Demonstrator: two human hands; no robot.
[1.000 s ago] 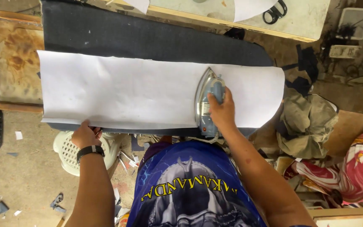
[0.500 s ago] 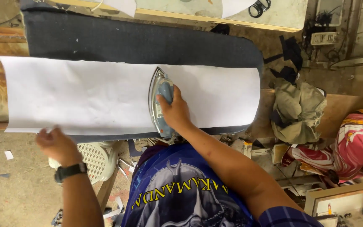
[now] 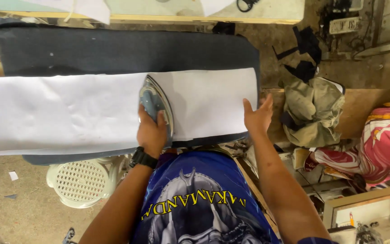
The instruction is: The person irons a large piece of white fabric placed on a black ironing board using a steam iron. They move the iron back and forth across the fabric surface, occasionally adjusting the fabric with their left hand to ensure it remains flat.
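Note:
A long white sheet (image 3: 68, 113) lies flat across a dark padded ironing board (image 3: 113, 49). A silver and blue clothes iron (image 3: 155, 108) rests on the sheet near its middle, tip pointing away from me. My left hand (image 3: 152, 132), with a black wristwatch, grips the iron's handle from the near end. My right hand (image 3: 258, 116) lies flat with fingers apart at the sheet's right near corner, by the end of the board.
A white plastic stool (image 3: 75, 180) stands under the board's near edge. Crumpled khaki and dark clothes (image 3: 312, 110) lie to the right, with pink striped fabric (image 3: 375, 144) beyond them. A light table (image 3: 204, 13) with scissors (image 3: 249, 4) runs along the far side.
The iron has passed from my right hand to my left. My right hand has moved to the sheet's right end, and my left has left the sheet's near edge.

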